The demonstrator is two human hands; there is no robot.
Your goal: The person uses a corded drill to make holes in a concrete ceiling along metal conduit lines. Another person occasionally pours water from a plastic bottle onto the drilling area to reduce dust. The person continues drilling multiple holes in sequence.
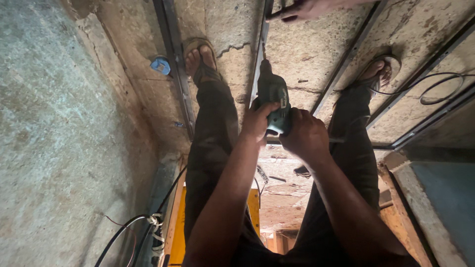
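- While the camera looks along the person's own legs, a rough grey concrete wall fills the left side, with black cable looping at its lower edge.
- Next comes a small blue round object lying by a dark metal channel, just left of a sandalled foot.
- Centre now: left hand is wrapped on the green power drill, fingers clamped round its body.
- Drill's long axis runs straight away from the person, nose pointing at the second metal channel on the stained concrete surface.
- Right hand is closed tight on the drill's rear grip, touching the left.
- Above, another person's hand holds a dark piece at the frame edge; whether the fingers are closed is hard to tell.
- Far right, more cable coils beside further channels.
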